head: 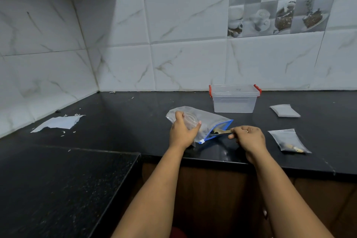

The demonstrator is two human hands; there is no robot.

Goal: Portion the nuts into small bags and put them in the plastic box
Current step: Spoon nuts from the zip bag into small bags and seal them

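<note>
A large clear zip bag [206,120] with a blue-edged mouth lies on the black counter [135,118]. My left hand [182,131] grips its closed end. My right hand [248,137] holds a small wooden spoon [222,132], whose bowl sits inside the bag's mouth among dark nuts. A small bag [288,141] with a few nuts lies to the right of my right hand. A flat small bag [285,110] with nothing visible in it lies farther back. The clear plastic box [233,100] with red clips stands behind the large bag, its lid on.
Torn white paper [58,122] and scraps lie at the left of the counter. Tiled walls [173,54] close the back and left. A lower black surface [63,189] sits at front left, and the counter's front edge runs below my wrists.
</note>
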